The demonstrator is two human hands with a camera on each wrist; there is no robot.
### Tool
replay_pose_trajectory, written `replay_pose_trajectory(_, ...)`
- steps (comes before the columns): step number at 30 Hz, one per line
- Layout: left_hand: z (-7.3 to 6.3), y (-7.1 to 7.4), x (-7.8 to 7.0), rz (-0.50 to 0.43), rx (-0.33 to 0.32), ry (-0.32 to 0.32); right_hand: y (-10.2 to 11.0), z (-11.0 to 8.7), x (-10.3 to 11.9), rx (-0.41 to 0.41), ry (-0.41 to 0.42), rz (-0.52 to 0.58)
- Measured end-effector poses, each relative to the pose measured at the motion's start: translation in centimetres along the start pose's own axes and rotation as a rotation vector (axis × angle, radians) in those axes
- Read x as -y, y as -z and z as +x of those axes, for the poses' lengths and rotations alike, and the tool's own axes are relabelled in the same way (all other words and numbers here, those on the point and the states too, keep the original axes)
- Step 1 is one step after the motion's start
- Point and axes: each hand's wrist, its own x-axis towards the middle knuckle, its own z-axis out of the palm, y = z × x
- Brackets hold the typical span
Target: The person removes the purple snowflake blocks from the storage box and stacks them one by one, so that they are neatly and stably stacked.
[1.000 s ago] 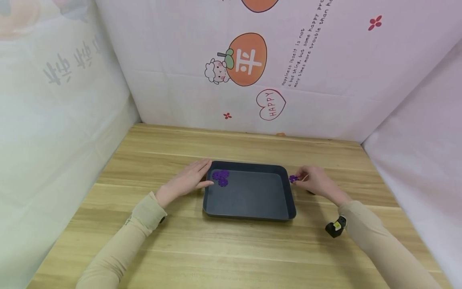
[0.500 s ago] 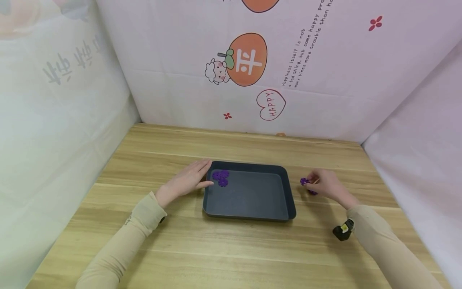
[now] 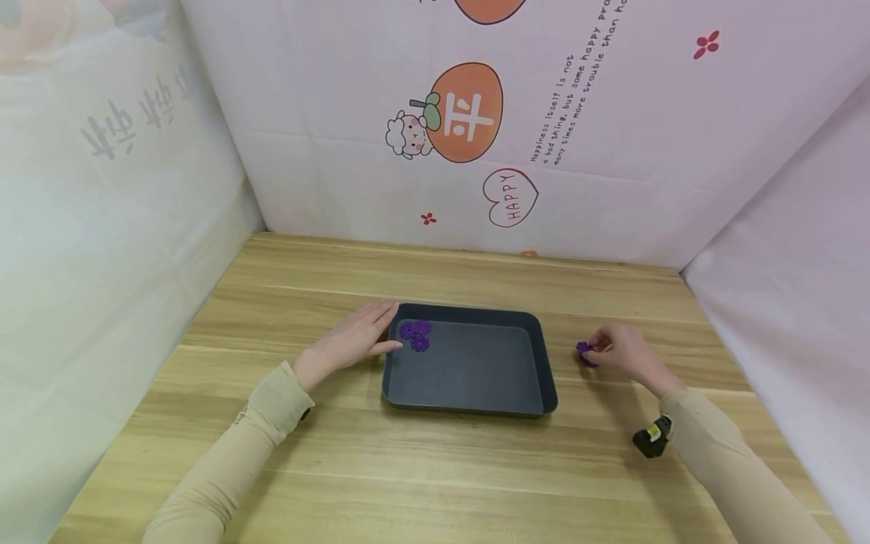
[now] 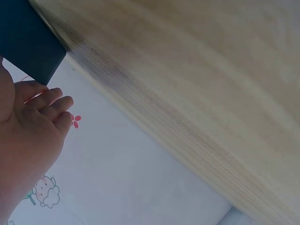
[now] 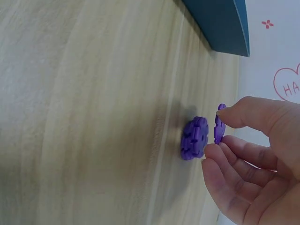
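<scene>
My right hand (image 3: 625, 352) is to the right of the dark grey tray (image 3: 469, 374). Between thumb and fingers it pinches a purple notched disc, a snowflake-like building piece (image 5: 219, 124), tilted on edge in the right wrist view. Just beyond that piece, a short stack of the same purple discs (image 5: 194, 138) stands on the table, apart from the held one; in the head view the hand partly hides it. My left hand (image 3: 350, 338) rests at the tray's upper left corner, fingers fairly straight and thumb over the rim. Inside that corner lie several purple discs (image 3: 420, 344).
The wooden table (image 3: 435, 476) runs back to a printed white cloth (image 3: 340, 174) and has cloth at both sides. A wrist camera (image 3: 652, 437) hangs below my right sleeve. The tray's raised wall (image 5: 220, 23) stands near my right hand.
My right hand has moved from beside the tray's right edge away to the right, carrying the purple disc to the stack. My left hand and the tray have stayed put.
</scene>
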Motion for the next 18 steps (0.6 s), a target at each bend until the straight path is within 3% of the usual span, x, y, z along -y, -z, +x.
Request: replay_pose_trajectory(18, -0.05, -0.05, 0.04, 0.0, 0.006, 0.005, -0.38, -0.44, -0.72, 0.018, -0.008, -0.039)
